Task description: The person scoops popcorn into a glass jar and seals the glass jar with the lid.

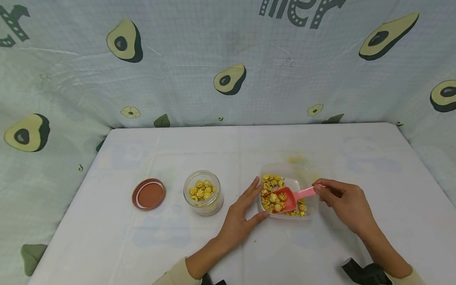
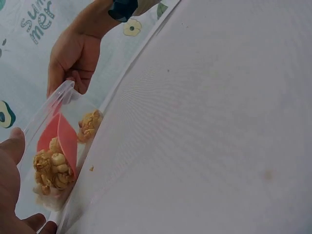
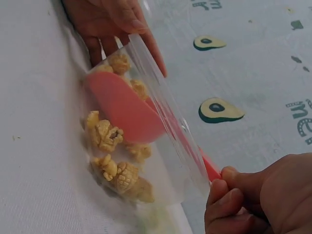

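Observation:
A clear plastic container [image 1: 310, 209] holds yellow popcorn [image 1: 272, 180], mostly along its left and near sides. My right hand [image 1: 343, 202] pinches the handle of a pink scoop [image 1: 293, 198], whose bowl sits inside the container with popcorn in it. In the right wrist view, thumb and fingers close round the handle's end just past the rim. My left hand [image 1: 239, 221] spreads against the container's left side, its thumb at the near left corner. The left wrist view shows popcorn heaped in the scoop [image 2: 68, 141].
Left of my hands stands an open glass jar [image 1: 204, 206] with popcorn inside. Further left lies a brown lid [image 1: 149, 194] with a pale ring. Yellow smears [image 1: 297, 159] mark the white tablecloth [image 1: 171, 253] behind the container. An avocado-print sheet [image 1: 178, 59] hangs at the back.

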